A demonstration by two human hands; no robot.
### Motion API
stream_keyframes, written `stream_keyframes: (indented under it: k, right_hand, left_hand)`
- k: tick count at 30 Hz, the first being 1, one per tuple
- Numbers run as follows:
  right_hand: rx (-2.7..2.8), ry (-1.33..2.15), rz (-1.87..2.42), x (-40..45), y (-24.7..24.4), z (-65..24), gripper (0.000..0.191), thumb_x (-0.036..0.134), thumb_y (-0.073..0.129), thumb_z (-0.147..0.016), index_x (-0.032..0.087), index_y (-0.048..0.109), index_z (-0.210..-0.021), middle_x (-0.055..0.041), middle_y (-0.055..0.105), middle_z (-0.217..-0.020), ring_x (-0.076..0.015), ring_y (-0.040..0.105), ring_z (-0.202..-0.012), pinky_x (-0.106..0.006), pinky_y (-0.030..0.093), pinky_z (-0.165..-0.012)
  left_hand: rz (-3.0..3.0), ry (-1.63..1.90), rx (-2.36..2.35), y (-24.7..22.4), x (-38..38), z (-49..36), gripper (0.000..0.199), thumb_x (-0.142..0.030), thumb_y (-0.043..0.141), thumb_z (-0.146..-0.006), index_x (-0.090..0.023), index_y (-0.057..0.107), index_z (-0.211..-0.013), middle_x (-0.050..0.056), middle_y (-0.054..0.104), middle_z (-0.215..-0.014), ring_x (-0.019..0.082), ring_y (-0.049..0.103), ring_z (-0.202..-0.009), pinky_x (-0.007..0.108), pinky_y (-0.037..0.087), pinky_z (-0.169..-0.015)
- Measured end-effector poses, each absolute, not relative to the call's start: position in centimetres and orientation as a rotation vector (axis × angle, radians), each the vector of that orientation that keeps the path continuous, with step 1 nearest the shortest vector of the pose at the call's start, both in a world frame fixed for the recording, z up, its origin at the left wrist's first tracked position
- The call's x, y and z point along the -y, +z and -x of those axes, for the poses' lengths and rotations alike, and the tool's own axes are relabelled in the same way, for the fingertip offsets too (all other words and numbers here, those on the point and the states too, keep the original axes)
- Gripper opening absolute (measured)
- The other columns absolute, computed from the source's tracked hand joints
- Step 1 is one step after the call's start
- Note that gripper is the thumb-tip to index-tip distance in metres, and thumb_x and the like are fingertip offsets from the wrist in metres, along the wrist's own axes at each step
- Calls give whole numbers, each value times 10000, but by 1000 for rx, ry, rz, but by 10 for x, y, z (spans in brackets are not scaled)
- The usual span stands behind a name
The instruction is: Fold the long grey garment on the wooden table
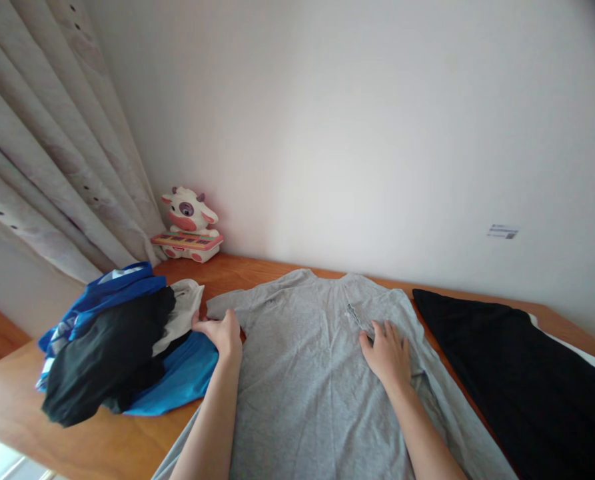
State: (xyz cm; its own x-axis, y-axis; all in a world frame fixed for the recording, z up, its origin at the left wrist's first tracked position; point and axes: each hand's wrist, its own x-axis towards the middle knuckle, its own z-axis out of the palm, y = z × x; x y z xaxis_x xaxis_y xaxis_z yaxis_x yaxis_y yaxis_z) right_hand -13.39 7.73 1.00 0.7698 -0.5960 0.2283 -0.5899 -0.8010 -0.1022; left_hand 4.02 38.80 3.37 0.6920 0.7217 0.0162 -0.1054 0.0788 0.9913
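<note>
A grey long-sleeved shirt (297, 373) lies spread out in front of me, its neckline toward the wall. My right hand (390, 353) rests flat on the shirt's right chest area, fingers apart, close to a small dark print and a fold in the cloth. My left hand (222, 333) is at the shirt's left edge, below the shoulder, with fingers stretched toward a pile of clothes. Its fingertips are at the edge of a white garment (182, 310) in that pile; some of its fingers are hidden.
The pile on the left holds a black garment (110, 353), a bright blue garment (184, 373) and a patterned blue garment (102, 293). A black garment with a white edge (517, 373) lies at right. A cow toy with a keyboard (187, 227) stands by the curtain (52, 133) on the wooden table (147, 440).
</note>
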Motion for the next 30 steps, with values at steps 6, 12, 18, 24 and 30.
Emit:
stream_keyframes:
  k: [6,12,18,24,30]
  right_hand:
    - [-939,-491,2917,-73,2,134,475,384,467,-982,129,598,-1362,-232,531,-1475,-358,438,-1414,-571,317,-1121]
    - [-709,-923,2802,-70,-5,131,321,302,535,-919,155,695,-1155,-204,616,-1332,-355,566,-1234,-560,383,-1057]
    - [-166,-1006,2519,-91,13,130,304,342,439,-978,202,680,-1099,-132,676,-1133,-268,616,-1105,-425,470,-1007]
    - [-102,-594,2427,-104,18,124,283,345,430,-986,234,682,-1051,-97,711,-1043,-240,661,-1006,-367,521,-927]
    - [-4,-436,2571,-112,30,103,374,370,740,-821,202,670,-1148,-93,683,-1119,-247,633,-1086,-370,494,-963]
  left_hand:
    - [-1314,537,-341,32,-374,-53,495,-199,706,-753,-170,535,-1217,100,693,-1082,235,702,-1014,402,557,-928]
    - [-1634,637,422,76,-349,-3,431,-217,629,-791,-209,607,-1222,85,701,-1165,213,675,-1055,337,519,-945]
    - [-1993,69,1107,91,-322,42,255,-372,550,-934,-221,713,-810,43,735,-806,191,670,-806,301,496,-830]
    - [-2465,137,756,67,-315,38,306,-520,604,-892,-220,656,-924,81,695,-931,246,669,-865,325,468,-780]
    - [-2639,92,633,61,-312,41,459,-343,659,-816,-142,575,-1220,187,683,-1145,335,668,-1039,381,468,-858]
